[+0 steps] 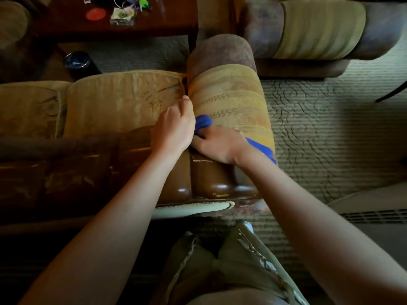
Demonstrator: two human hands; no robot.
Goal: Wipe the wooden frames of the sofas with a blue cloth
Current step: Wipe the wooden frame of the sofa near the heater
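I look down over the back of a tan sofa with a glossy brown wooden frame point(211, 183) along its top edge. A blue cloth point(203, 123) lies at the foot of the sofa's padded armrest point(231, 102), where it meets the frame. My right hand point(217, 146) grips the cloth, and a blue end point(259, 148) trails out past my wrist. My left hand point(174, 126) is beside it, fingers curled into the gap between the seat cushion point(123, 102) and the armrest, touching the cloth; the fingertips are hidden.
A second sofa point(319, 29) stands at the top right on patterned carpet point(319, 119). A dark wooden table point(110, 20) with small items is at the top left, and a dark cup point(80, 63) stands on the floor below it. My knees are at the bottom.
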